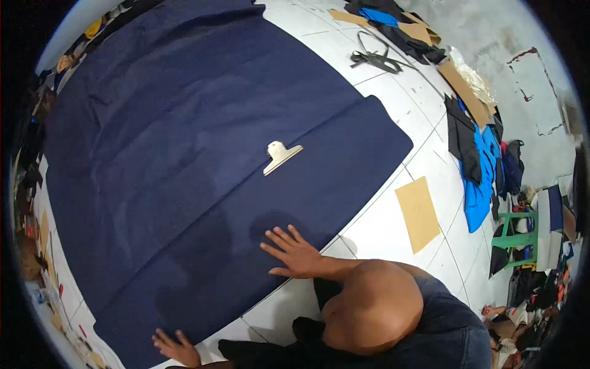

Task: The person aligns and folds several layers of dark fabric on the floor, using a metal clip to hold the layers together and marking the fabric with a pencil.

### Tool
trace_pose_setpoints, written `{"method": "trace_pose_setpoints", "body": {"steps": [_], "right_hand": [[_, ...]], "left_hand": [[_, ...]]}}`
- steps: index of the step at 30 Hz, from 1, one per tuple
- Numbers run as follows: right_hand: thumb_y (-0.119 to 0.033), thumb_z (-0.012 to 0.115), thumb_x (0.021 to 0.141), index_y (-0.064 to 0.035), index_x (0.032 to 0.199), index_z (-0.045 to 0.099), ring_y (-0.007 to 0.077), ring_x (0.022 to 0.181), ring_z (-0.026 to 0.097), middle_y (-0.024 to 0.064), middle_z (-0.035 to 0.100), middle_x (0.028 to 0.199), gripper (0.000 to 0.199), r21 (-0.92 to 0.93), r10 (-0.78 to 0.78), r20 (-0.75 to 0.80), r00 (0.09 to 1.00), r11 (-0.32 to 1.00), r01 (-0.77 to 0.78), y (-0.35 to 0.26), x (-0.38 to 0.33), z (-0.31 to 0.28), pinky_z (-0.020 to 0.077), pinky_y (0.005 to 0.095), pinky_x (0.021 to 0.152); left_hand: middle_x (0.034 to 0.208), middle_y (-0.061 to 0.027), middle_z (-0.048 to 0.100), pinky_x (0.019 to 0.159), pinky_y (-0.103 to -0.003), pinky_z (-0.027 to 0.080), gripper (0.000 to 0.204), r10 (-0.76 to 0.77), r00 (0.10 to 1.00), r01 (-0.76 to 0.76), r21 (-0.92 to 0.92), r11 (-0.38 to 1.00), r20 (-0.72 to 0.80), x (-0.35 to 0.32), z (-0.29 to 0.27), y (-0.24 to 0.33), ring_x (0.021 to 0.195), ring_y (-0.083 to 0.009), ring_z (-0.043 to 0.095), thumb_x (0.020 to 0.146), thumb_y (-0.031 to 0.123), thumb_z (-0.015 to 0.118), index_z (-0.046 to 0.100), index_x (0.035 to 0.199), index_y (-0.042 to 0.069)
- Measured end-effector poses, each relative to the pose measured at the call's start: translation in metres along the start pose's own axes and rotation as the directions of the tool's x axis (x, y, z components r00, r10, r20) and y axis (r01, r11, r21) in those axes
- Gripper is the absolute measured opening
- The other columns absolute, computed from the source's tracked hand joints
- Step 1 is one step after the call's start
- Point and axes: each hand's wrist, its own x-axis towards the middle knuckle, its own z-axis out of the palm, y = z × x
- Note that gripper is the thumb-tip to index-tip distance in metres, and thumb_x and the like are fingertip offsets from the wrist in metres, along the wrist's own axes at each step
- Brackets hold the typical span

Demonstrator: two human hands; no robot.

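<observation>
A broad sheet of dark navy cloth lies spread over the floor, with soft wrinkles across its far part. Along its near side runs a band set off by a straight line, perhaps a fold or a second layer. A wide metal bulldog clip rests at that line. My right hand is flat on the near band, fingers spread, holding nothing. At the lower left my left hand touches the cloth's near edge, its fingers apart and nothing in them.
White floor tiles surround the cloth. A tan card piece lies right of it. Farther off are dark straps, blue and black garments along the wall, and a green frame. My bent knee is close by.
</observation>
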Motion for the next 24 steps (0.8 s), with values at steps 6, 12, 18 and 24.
{"method": "trace_pose_setpoints", "body": {"steps": [6, 12, 18, 24], "right_hand": [[-0.058, 0.045, 0.089, -0.0147, 0.141, 0.037, 0.0378, 0.139, 0.021, 0.0169, 0.027, 0.149, 0.068, -0.075, 0.190, -0.077, 0.979, 0.978, -0.196, 0.064, -0.013, -0.021, 0.0132, 0.0587, 0.110], [-0.060, 0.048, 0.086, -0.0169, 0.139, 0.042, 0.0409, 0.139, 0.018, 0.0154, 0.028, 0.150, 0.068, -0.044, 0.652, -0.418, 0.632, 0.681, -0.731, 0.231, -0.085, -0.071, 0.0077, 0.0601, 0.110], [-0.060, 0.041, 0.090, -0.0119, 0.126, 0.055, 0.0342, 0.133, 0.034, 0.0190, 0.042, 0.139, 0.062, 0.106, 0.890, -0.421, 0.173, 0.238, -0.966, 0.333, -0.106, -0.133, 0.0206, 0.0583, 0.107], [-0.054, 0.048, 0.089, -0.0106, 0.131, 0.050, 0.0331, 0.130, 0.038, 0.0177, 0.045, 0.136, 0.060, 0.086, 0.699, -0.567, 0.435, 0.575, -0.813, 0.387, -0.026, -0.166, 0.0279, 0.0492, 0.106]], "left_hand": [[0.152, -0.0197, 0.017, 0.111, -0.057, 0.010, 0.065, 0.050, 0.992, -0.042, -0.073, 0.996, 0.117, -0.018, 0.054, 0.029, 0.140, -0.0410, 0.015, 0.095, 0.049, 0.035, 0.027, 0.146, 0.010], [0.150, -0.0203, 0.023, 0.109, -0.057, 0.018, 0.065, 0.089, 0.996, -0.089, -0.048, 0.995, -0.014, -0.013, 0.075, 0.015, 0.139, -0.0414, 0.016, 0.095, 0.050, 0.035, 0.031, 0.145, 0.010], [0.146, -0.0216, 0.030, 0.106, -0.051, 0.030, 0.079, 0.166, 0.983, -0.170, 0.044, 0.985, 0.073, -0.006, 0.020, 0.029, 0.132, -0.0415, 0.033, 0.087, 0.060, 0.049, 0.029, 0.145, 0.010], [0.140, -0.0222, 0.038, 0.106, -0.051, 0.029, 0.073, 0.243, 0.805, -0.373, 0.143, 0.917, 0.541, 0.086, -0.042, 0.012, 0.127, -0.0399, 0.038, 0.085, 0.057, 0.054, 0.042, 0.137, 0.006]]}}
